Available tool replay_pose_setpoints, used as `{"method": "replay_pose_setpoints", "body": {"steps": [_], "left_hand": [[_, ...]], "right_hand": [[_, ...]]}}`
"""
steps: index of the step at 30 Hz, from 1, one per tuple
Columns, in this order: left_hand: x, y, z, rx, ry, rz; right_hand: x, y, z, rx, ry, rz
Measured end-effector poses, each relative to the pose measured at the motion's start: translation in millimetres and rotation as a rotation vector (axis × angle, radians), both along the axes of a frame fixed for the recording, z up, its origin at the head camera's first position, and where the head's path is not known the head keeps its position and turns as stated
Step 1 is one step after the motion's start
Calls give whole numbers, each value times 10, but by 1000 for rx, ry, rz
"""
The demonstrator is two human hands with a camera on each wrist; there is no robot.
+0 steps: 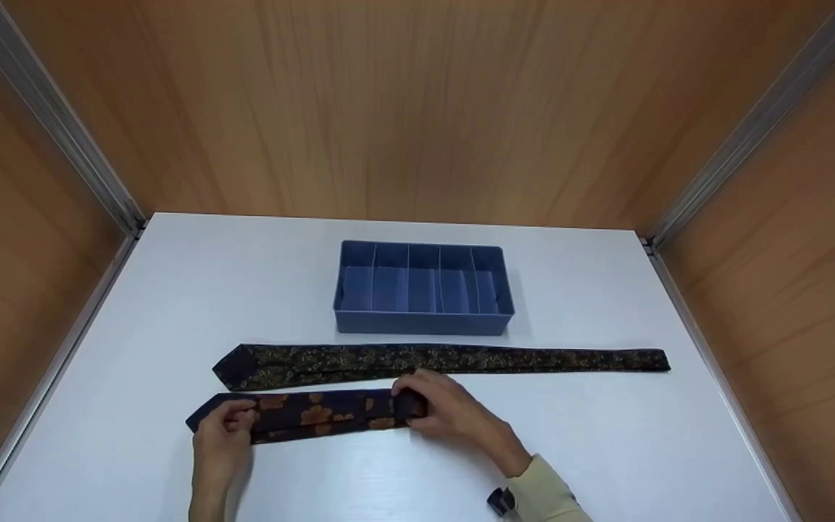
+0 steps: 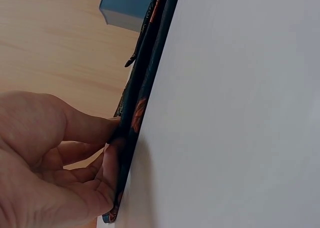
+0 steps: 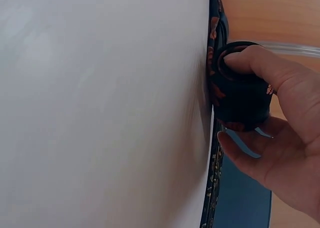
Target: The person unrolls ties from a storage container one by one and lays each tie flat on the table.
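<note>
A dark necktie with orange flowers (image 1: 316, 415) lies lengthwise on the white table, its narrower part coiled into a roll at the right. My right hand (image 1: 454, 415) grips that roll (image 3: 242, 98), the thumb on the coil's open side and fingers around its far side. Near the pointed wide end, my left hand (image 1: 223, 438) pinches the same necktie; in the left wrist view its fingertips (image 2: 114, 150) meet the fabric's edge. Just behind lies a second necktie (image 1: 425, 358), dark with a small gold pattern, stretched out flat. Its pointed wide end faces left.
A blue box (image 1: 423, 323) with several compartments stands behind the flat necktie. Wooden panels (image 1: 403, 109) rise behind and on both sides of the white table (image 1: 606, 435). A dark object (image 1: 499, 500) shows beside my right sleeve.
</note>
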State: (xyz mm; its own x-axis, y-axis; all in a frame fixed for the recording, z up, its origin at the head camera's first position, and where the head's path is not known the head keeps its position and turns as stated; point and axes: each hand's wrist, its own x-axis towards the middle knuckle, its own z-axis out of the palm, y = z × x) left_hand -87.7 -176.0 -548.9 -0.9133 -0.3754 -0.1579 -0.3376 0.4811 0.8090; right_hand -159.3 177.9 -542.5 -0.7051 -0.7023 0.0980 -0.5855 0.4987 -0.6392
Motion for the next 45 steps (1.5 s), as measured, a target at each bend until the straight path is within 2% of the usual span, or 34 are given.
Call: {"method": "replay_pose_setpoints", "body": {"steps": [7, 19, 27, 45], "left_hand": [[12, -3, 4, 7, 16, -8], [20, 0, 14, 30, -3, -4], [11, 12, 17, 20, 20, -15], [24, -16, 9, 39, -3, -19]], "right_hand": [[-1, 70, 8, 6, -31, -5], [1, 163, 8, 21, -71, -20], [4, 205, 28, 32, -59, -26], [-6, 334, 27, 37, -61, -15]]}}
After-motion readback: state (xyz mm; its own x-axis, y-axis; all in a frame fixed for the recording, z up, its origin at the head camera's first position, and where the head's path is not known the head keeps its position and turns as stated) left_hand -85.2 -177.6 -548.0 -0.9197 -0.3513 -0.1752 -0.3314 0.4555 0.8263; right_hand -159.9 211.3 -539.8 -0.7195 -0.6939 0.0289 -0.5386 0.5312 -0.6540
